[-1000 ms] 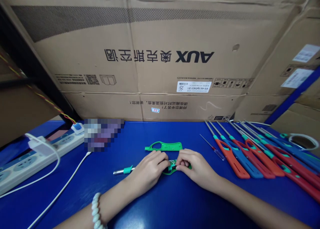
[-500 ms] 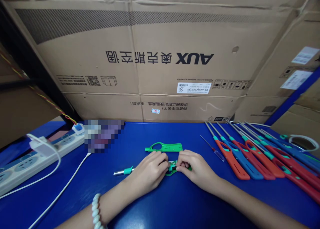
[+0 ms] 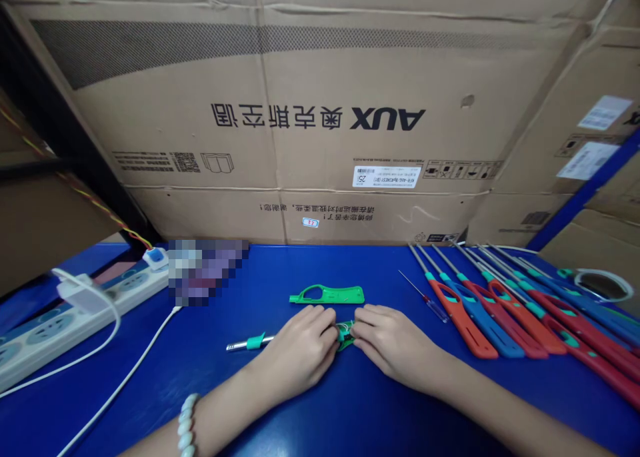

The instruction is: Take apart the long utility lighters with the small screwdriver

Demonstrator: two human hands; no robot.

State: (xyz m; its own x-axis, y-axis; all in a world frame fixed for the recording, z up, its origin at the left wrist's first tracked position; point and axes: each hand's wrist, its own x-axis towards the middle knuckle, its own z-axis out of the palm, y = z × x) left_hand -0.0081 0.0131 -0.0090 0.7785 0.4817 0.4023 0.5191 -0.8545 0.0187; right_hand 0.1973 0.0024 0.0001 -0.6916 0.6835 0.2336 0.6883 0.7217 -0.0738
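Observation:
Both hands meet over an opened green lighter body (image 3: 345,336), low in the middle of the view. My left hand (image 3: 307,344) has its fingers closed on the left part of it, and a metal tube with a teal collar (image 3: 256,342) sticks out to the left of that hand. On the right end, my right hand (image 3: 387,340) is closed too, its fingertips curled over the body. A thin white wire and small dark parts show between the hands. Just beyond them a separate green half shell (image 3: 330,295) lies flat on the blue table (image 3: 300,404).
Several long lighters with red, orange and blue handles (image 3: 473,320) lie at the right, beside a screwdriver (image 3: 435,308). A power strip (image 3: 50,327) with white cables runs along the left. Cardboard (image 3: 320,64) stands upright behind the table.
My right hand's fingers have curled further over the right end of the lighter body, hiding more of it. My left hand has barely shifted.

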